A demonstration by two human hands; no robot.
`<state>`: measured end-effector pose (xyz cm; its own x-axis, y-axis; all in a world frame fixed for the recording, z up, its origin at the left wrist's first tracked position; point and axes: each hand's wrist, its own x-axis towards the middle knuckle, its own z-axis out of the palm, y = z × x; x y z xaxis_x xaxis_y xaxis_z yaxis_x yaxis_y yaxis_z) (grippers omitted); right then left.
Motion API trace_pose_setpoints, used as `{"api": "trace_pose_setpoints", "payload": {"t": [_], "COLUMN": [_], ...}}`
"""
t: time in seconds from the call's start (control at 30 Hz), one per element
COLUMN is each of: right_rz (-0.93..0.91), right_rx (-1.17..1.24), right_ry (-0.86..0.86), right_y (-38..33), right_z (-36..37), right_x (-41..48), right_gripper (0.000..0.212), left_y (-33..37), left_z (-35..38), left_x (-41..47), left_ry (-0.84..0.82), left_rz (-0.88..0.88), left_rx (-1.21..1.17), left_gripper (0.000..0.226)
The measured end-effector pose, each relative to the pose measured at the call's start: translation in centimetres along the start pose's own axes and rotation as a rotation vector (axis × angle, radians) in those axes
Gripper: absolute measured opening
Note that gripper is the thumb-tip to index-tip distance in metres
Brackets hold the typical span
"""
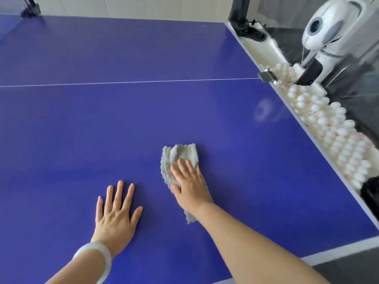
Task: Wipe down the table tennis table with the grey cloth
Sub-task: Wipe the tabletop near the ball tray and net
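The blue table tennis table (123, 124) fills most of the view, with a thin white centre line running across it. A crumpled grey cloth (180, 155) lies on the near half, right of centre. My right hand (189, 184) presses flat on the cloth with straight fingers and covers its near part. My left hand (117, 214) rests flat on the bare blue surface to the left of the cloth, fingers spread, with a pale bangle on the wrist.
Along the right edge runs a white trough full of several white balls (328, 128). A white ball-feeding machine (328, 31) stands behind it, with dark netting around. A metal clamp (266, 76) grips the table edge at the centre line. A black post (239, 15) stands at the far right corner.
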<state>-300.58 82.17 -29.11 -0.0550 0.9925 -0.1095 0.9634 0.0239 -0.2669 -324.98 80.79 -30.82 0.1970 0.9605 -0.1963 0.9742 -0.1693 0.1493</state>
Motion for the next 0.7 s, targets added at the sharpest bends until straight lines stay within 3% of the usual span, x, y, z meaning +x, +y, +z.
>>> {"api": "trace_pose_setpoints", "payload": {"t": [0.1,0.23,0.33,0.43,0.6,0.7], "right_rz": [-0.131,-0.194,-0.195,-0.207,-0.186,-0.066], "right_rx": [0.098,0.234,0.322,0.358,0.409,0.434], "right_ry": [-0.01,-0.039,-0.067,-0.119,-0.302,-0.439], "right_y": [-0.4,0.2,0.6,1.0,2.4,2.7], "right_z": [0.7,0.8,0.1,-0.6,-2.7,-4.8], "right_x": [-4.1,-8.2,-9.9,-11.3,-13.4,-14.0], "right_gripper": [0.057,0.05,0.047,0.044,0.039,0.044], "left_y": [0.5,2.2,4.3,6.2,10.1,12.4], "left_z": [-0.6,-1.2,-1.7,-1.6,-1.6,-2.0], "left_x": [-0.2,-0.1,-0.5,-1.7,-4.6,-5.8], "left_ry": [0.011,-0.035,-0.077,-0.117,-0.167,-0.227], "left_rz": [-0.031,-0.085,-0.118,-0.023,0.055,0.064], "left_rx": [-0.062,-0.062,-0.082,-0.097,-0.096,-0.142], "left_gripper": [0.084,0.068,0.068,0.067,0.061,0.059]}}
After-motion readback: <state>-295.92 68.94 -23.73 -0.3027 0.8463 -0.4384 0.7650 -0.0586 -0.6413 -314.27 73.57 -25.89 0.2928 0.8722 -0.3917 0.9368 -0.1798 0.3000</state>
